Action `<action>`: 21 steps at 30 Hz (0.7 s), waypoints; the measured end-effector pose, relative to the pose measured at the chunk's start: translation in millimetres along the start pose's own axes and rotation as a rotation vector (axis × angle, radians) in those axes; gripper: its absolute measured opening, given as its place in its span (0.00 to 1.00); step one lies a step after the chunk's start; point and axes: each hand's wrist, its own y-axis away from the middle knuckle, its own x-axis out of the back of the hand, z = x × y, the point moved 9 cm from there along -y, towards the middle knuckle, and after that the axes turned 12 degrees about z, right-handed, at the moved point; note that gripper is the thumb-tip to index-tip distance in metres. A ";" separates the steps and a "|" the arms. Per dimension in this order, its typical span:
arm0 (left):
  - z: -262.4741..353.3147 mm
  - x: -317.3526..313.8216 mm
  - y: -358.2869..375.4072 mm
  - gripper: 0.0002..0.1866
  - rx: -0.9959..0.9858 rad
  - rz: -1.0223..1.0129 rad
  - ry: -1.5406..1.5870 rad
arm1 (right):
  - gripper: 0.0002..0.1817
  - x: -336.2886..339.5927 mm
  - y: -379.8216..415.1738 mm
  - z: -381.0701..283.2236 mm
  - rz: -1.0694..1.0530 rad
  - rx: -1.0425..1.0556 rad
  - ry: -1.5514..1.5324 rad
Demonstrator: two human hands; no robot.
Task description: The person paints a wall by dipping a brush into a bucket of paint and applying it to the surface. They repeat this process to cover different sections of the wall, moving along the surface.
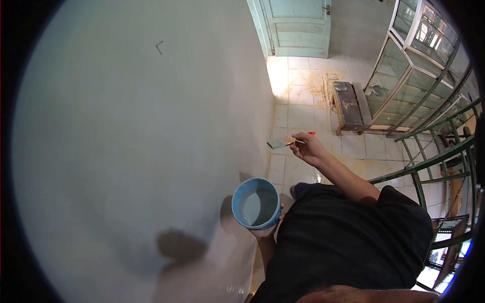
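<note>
My left hand (266, 231) supports a blue paint bucket (255, 181) from below, fingertips showing at its right side. Grey paint (250, 209) fills part of the bucket, and its rim stands close to the wall. Above and to the right, my right hand (309, 147) pinches a paintbrush (278, 143) by its handle. The brush's bristles look grey and point left toward the wall (131, 131), apart from it in this view. A small red bit (311, 133) shows just behind the fingers.
A low wooden bench (352, 103) stands on the stained tile floor (298, 118). Beyond are a pale blue door (298, 30) and a glass display cabinet (399, 76). Green metal railing (419, 164) curves along my right. An angular mark (159, 47) shows high on the wall.
</note>
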 end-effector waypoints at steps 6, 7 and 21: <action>-1.5 3.1 -10.5 0.52 0.051 0.004 -0.013 | 0.09 24.9 0.9 -11.8 0.111 0.043 -0.065; -1.8 7.9 -11.8 0.52 0.056 0.009 -0.005 | 0.09 32.0 -5.7 -12.7 0.109 0.040 -0.098; -26.0 7.8 -204.5 0.50 -0.002 0.233 -0.231 | 0.07 81.1 -126.4 -206.3 0.071 0.202 -0.269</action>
